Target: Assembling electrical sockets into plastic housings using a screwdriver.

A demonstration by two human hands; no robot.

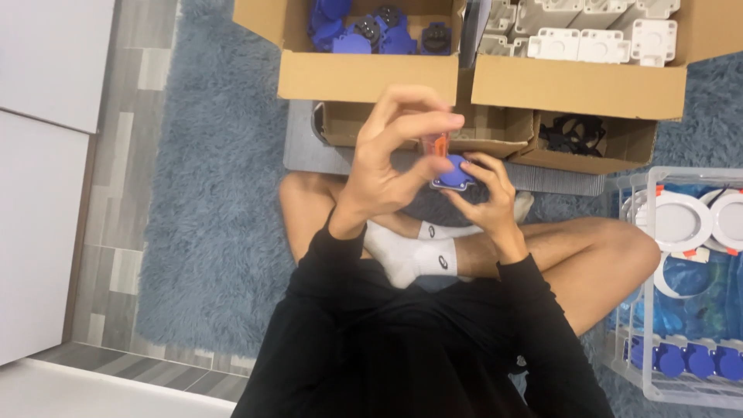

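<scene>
Blue part (453, 172), rounded and flat-based, sits mid-frame, pinched by the right hand (484, 193). Left hand (387, 159) pinches an orange piece (439, 144) above it.

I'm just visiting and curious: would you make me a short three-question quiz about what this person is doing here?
1. True or false: the right hand holds a small blue part.
2. What fills the cardboard box at top right? A) white plastic parts B) black cables C) blue parts
3. What colour is the small piece that the left hand pinches above the blue part?

Key: 1 true; 2 A; 3 orange.
</scene>
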